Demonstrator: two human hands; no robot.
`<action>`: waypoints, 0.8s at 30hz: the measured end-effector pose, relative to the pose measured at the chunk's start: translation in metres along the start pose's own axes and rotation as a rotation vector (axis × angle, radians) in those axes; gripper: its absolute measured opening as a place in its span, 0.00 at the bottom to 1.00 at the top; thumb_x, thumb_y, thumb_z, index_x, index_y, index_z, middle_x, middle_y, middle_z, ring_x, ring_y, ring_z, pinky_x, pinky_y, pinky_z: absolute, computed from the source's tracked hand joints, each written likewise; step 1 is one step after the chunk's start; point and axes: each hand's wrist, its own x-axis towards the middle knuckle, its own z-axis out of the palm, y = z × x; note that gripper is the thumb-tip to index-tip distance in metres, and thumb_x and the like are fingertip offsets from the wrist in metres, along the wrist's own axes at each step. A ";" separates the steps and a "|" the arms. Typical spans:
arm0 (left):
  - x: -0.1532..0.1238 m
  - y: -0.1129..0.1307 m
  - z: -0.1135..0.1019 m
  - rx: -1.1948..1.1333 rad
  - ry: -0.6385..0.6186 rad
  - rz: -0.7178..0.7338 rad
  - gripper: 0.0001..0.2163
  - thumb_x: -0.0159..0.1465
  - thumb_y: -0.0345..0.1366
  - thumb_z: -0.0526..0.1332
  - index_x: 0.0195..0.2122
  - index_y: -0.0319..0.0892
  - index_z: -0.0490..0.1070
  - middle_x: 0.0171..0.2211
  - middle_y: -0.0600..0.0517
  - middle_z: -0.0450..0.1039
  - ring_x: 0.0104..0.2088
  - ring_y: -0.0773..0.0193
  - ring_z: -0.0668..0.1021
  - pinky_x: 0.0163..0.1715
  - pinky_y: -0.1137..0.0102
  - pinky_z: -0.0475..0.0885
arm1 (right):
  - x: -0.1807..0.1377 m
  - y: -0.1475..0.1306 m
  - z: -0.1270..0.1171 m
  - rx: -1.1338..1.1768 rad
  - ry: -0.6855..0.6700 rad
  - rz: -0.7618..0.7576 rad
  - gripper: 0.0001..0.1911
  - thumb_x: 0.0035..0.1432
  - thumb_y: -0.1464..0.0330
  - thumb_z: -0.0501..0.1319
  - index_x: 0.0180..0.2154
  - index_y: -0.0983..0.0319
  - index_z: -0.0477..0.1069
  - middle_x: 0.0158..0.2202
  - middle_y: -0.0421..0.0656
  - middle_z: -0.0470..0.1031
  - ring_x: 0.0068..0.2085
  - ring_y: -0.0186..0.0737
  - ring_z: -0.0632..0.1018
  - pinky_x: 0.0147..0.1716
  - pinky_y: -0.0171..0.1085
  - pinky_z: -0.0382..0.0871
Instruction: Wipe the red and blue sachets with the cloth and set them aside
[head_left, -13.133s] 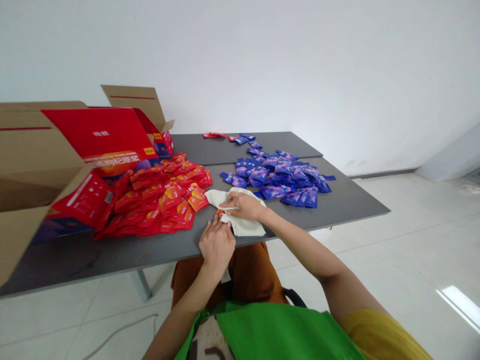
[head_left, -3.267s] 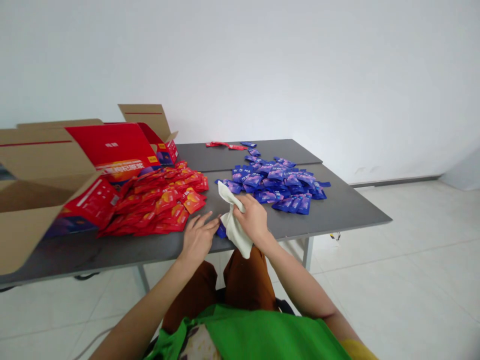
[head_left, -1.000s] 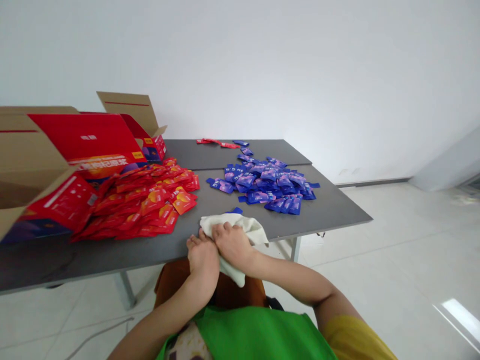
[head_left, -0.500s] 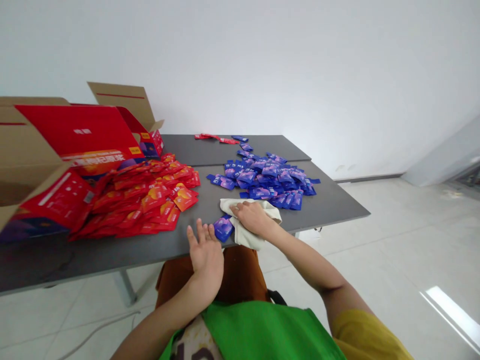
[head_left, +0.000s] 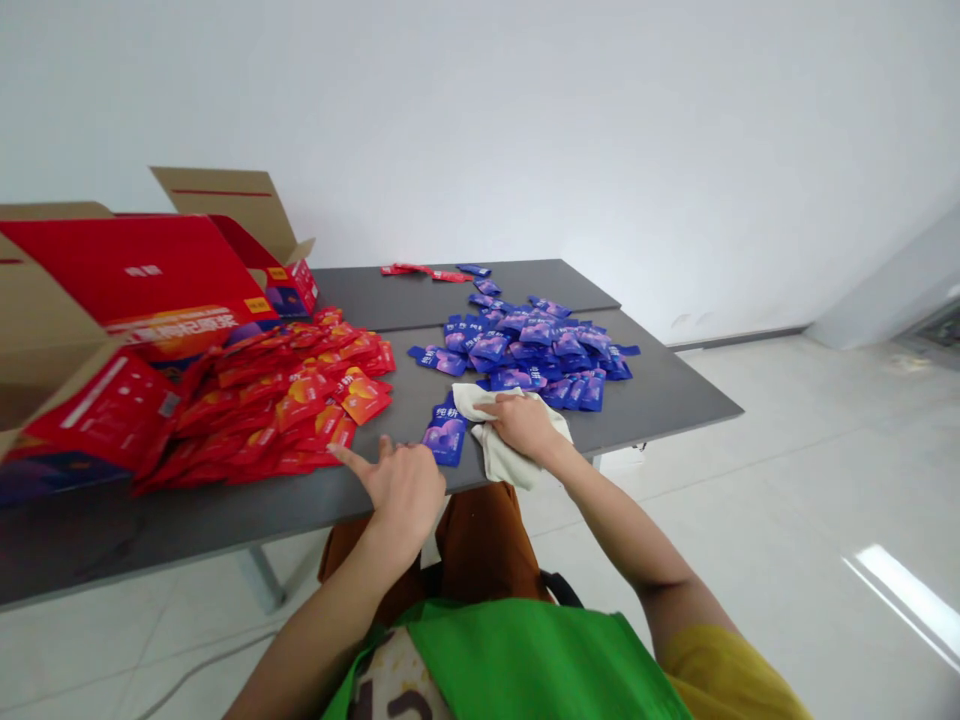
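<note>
Left hand (head_left: 401,485) has curled, index out, by the blue sachet (head_left: 446,432), grip on it unclear. Right hand (head_left: 525,425) presses flat and open on the cloth (head_left: 501,462), which overhangs the front edge of the surface (head_left: 660,400); a swipe could drag it off.

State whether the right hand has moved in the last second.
Yes: right hand, on the white cloth, moved from the table's near edge toward the blue packet pile.

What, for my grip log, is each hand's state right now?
Left hand: index out, seems to pinch a purple-blue foil sachet.
Right hand: open, palm down on the cream cloth.
</note>
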 end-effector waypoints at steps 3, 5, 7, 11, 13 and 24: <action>0.007 0.011 0.004 -0.019 0.112 -0.024 0.22 0.67 0.40 0.49 0.50 0.29 0.74 0.47 0.30 0.75 0.53 0.42 0.73 0.56 0.32 0.47 | -0.004 -0.001 0.005 0.059 0.048 0.027 0.25 0.66 0.71 0.49 0.61 0.49 0.65 0.46 0.44 0.74 0.47 0.44 0.74 0.44 0.37 0.65; 0.008 0.022 0.013 -0.033 0.098 -0.004 0.27 0.66 0.43 0.51 0.58 0.25 0.66 0.52 0.26 0.70 0.53 0.42 0.73 0.55 0.38 0.58 | -0.008 -0.002 0.008 0.107 0.111 0.026 0.24 0.67 0.70 0.49 0.62 0.50 0.63 0.45 0.44 0.74 0.46 0.42 0.74 0.43 0.35 0.65; 0.008 0.031 0.024 -0.044 0.053 0.002 0.28 0.66 0.42 0.52 0.59 0.21 0.63 0.53 0.23 0.68 0.53 0.42 0.73 0.49 0.49 0.69 | -0.012 -0.003 0.010 0.164 0.198 0.026 0.22 0.69 0.68 0.49 0.62 0.51 0.63 0.45 0.43 0.74 0.45 0.40 0.74 0.42 0.34 0.64; 0.013 0.023 0.035 -0.110 0.083 -0.051 0.23 0.69 0.35 0.43 0.56 0.23 0.65 0.45 0.25 0.74 0.43 0.44 0.79 0.36 0.59 0.74 | -0.018 -0.013 0.013 0.310 0.365 -0.010 0.21 0.69 0.67 0.49 0.60 0.55 0.66 0.43 0.43 0.73 0.43 0.38 0.74 0.43 0.32 0.64; 0.023 0.003 0.034 -0.208 0.107 -0.125 0.22 0.69 0.33 0.42 0.54 0.28 0.68 0.36 0.32 0.77 0.34 0.47 0.81 0.34 0.58 0.73 | -0.018 -0.026 0.016 0.369 0.406 -0.080 0.21 0.68 0.67 0.50 0.60 0.55 0.66 0.41 0.43 0.72 0.43 0.38 0.73 0.43 0.32 0.63; 0.059 -0.062 0.080 -1.360 -0.044 -0.182 0.13 0.56 0.35 0.56 0.40 0.38 0.75 0.39 0.45 0.78 0.43 0.56 0.78 0.47 0.61 0.73 | 0.019 -0.095 0.021 0.235 0.142 -0.122 0.19 0.70 0.57 0.49 0.54 0.53 0.71 0.42 0.44 0.75 0.44 0.42 0.75 0.40 0.36 0.67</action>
